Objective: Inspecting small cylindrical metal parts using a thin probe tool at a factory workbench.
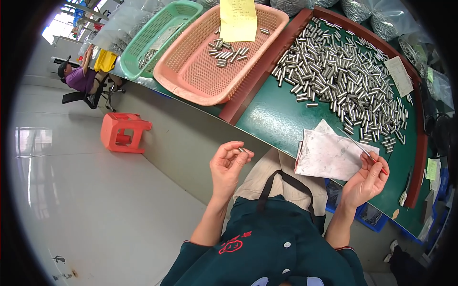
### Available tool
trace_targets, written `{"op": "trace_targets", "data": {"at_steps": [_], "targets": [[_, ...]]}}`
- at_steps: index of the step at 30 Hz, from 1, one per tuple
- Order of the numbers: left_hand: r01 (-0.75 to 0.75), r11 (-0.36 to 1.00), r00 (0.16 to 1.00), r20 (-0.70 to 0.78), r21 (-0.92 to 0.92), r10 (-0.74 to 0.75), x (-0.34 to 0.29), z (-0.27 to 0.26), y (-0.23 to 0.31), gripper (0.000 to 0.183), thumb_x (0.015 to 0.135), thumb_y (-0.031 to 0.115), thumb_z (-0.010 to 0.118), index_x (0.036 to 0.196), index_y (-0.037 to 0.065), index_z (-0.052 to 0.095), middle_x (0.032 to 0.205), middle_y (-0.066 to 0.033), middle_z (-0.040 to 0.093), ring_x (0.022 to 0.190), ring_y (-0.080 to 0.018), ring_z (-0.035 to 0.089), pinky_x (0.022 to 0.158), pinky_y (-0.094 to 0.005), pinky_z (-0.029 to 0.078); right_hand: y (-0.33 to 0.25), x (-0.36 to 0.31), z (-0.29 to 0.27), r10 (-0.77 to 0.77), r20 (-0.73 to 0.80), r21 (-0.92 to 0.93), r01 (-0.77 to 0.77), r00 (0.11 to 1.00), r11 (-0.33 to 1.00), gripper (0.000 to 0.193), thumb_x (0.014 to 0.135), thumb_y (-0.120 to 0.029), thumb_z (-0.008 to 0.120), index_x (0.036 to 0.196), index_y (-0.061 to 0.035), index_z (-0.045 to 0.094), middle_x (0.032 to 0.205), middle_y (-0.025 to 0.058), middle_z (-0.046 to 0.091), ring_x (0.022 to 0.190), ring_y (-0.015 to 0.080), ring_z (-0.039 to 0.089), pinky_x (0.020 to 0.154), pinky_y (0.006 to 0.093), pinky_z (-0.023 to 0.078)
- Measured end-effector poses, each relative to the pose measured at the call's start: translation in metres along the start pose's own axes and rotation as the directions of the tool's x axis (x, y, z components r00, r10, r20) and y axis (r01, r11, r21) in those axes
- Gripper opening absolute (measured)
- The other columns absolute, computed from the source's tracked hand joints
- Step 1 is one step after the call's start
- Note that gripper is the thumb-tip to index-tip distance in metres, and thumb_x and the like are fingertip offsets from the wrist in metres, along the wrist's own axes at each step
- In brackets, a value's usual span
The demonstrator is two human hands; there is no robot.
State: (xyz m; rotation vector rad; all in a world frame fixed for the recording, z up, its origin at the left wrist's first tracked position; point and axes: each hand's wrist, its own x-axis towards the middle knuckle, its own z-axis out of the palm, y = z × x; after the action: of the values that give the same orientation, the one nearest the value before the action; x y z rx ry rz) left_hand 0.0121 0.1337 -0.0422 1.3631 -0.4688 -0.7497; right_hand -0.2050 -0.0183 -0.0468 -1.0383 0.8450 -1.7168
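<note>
My left hand is raised in front of the table edge, pinching a small metal cylinder between thumb and fingertips. In my right hand is a thin metal rod tool with a red handle; its slender shaft points away over a smudged white cloth or paper pad on the table's near edge. The exact kind of tool is too small to tell. Beyond the pad, a large heap of short shiny metal cylinders spreads over the green tabletop.
Left of a reddish-brown divider stands a pink basket with several cylinders and a yellow note. A green basket lies beyond. Clear bags line the back. A red stool and a seated person are left.
</note>
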Motion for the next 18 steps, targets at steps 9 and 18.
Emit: {"op": "trace_targets", "data": {"at_steps": [9,18], "targets": [[-0.025,0.994,1.0,0.008,0.109,0.024,0.002,0.0,-0.003,0.02,0.08,0.001,0.056,0.1,0.0,0.053,0.072,-0.0024,0.055,0.069,-0.009,0.055,0.064,-0.0208,0.044,0.001,-0.001,0.003,0.001,-0.001,0.011,-0.001,1.0,1.0,0.016,0.089,-0.012,0.044,0.097,0.0019,0.047,0.088,0.016,0.058,0.077,0.0212,0.058,0.072,0.0316,0.049],[-0.667,0.278,0.654,0.364,0.691,0.663,0.018,0.016,0.052,0.027,0.065,-0.01,0.062,0.091,-0.003,0.06,0.074,-0.0112,0.058,0.064,-0.0202,0.055,0.058,-0.0275,0.045,0.0,0.001,0.002,0.01,0.0,0.047,-0.01,1.0,0.999,0.013,0.088,-0.007,0.043,0.096,0.0018,0.046,0.088,0.016,0.057,0.078,0.0207,0.058,0.07,0.0323,0.049]]}}
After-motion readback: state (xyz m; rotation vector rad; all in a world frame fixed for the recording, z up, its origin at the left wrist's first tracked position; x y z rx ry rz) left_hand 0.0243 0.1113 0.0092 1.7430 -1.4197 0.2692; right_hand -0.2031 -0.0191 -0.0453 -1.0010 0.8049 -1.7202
